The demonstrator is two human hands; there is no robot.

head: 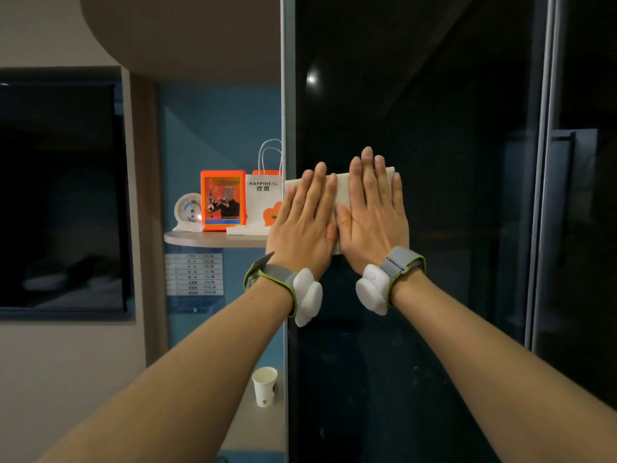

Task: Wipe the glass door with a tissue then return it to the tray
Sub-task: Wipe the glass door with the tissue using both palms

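Note:
A dark glass door fills the middle and right of the head view. A white tissue lies flat against the glass near its left edge. My left hand and my right hand press side by side on the tissue, palms flat, fingers pointing up and slightly spread. Most of the tissue is hidden under the hands; only a strip between them and its top corners show. I cannot tell which object is the tray.
Left of the door, a shelf carries a white paper bag, an orange box, a small round gauge and a stack of white tissues. A paper cup stands on a lower ledge. A dark screen hangs at far left.

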